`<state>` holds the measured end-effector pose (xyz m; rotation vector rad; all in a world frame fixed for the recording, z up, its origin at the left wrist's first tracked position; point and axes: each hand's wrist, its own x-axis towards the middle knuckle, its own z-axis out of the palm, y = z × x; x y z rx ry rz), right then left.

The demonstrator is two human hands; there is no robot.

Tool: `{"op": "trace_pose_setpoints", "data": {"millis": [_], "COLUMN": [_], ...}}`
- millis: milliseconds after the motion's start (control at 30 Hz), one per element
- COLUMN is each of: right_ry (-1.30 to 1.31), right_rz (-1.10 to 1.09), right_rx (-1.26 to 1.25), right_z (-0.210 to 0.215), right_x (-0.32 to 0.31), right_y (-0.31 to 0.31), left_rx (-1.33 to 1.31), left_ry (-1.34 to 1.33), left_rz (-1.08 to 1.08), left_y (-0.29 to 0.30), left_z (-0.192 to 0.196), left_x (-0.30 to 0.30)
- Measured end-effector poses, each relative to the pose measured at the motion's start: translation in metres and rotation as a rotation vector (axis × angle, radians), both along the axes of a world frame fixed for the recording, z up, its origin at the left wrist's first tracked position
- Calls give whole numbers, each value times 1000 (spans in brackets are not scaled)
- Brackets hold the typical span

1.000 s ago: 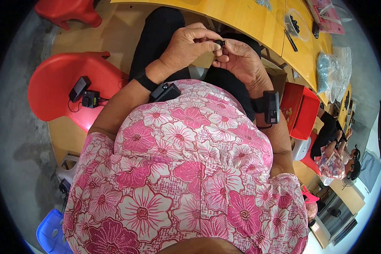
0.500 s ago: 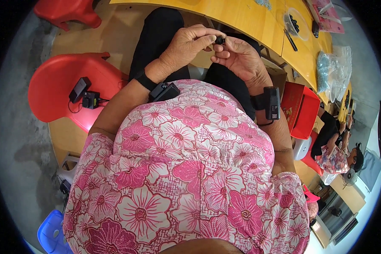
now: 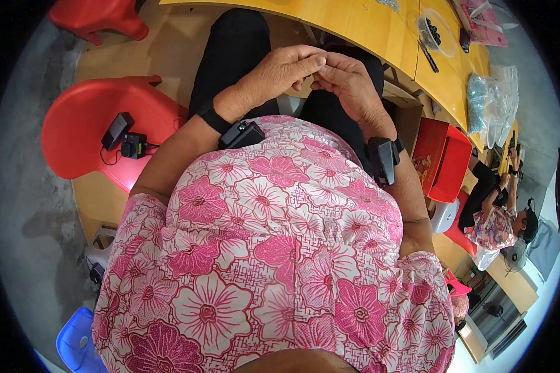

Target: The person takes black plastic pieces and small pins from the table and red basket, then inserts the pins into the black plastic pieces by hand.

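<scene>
Above my lap, my left hand (image 3: 285, 69) and my right hand (image 3: 353, 88) meet, their fingertips pressed together. The left thumb lies stretched along the top, its tip against the right hand's fingers. Both hands are closed, and the fingers cover whatever is between them. A small black piece showed there a moment ago; now it is hidden. Each wrist carries a strapped black device, one on the left wrist (image 3: 241, 133) and one on the right (image 3: 382, 160).
A yellow table (image 3: 361, 31) lies just beyond my hands. On it are a clear bowl (image 3: 449, 50) of black pieces, a black pen-like tool (image 3: 428, 57) and a clear plastic bag (image 3: 501, 102). A red box (image 3: 438, 158) stands at right, a red chair (image 3: 71, 133) at left. Another person (image 3: 491, 227) sits far right.
My right hand has turned inward and its fingers have closed over the small black piece, which no longer shows. The left hand has shifted slightly, its thumb now reaching over the right fingers.
</scene>
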<state>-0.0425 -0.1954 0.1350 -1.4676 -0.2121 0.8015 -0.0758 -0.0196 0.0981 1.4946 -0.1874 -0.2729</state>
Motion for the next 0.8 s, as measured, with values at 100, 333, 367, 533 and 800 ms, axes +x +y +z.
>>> {"op": "trace_pose_setpoints", "data": {"millis": [100, 333, 367, 533, 800], "right_ry": [-102, -133, -117, -20, 375], "right_rz": [-3, -77, -91, -137, -51], "right_rx": [-34, -33, -8, 82, 495], "right_z": [-4, -11, -14, -14, -18], "right_x": [-4, -11, -12, -13, 13], "right_y": [0, 5, 5, 10, -11], "left_rx": [-4, -7, 12, -11, -96], "left_ry": [-3, -11, -21, -11, -44], "left_rz": [-4, 29, 53, 93, 91], "left_y": [-2, -5, -6, -9, -7], "left_z": [-3, -5, -5, -9, 8], "left_x": [0, -1, -1, -1, 1]}}
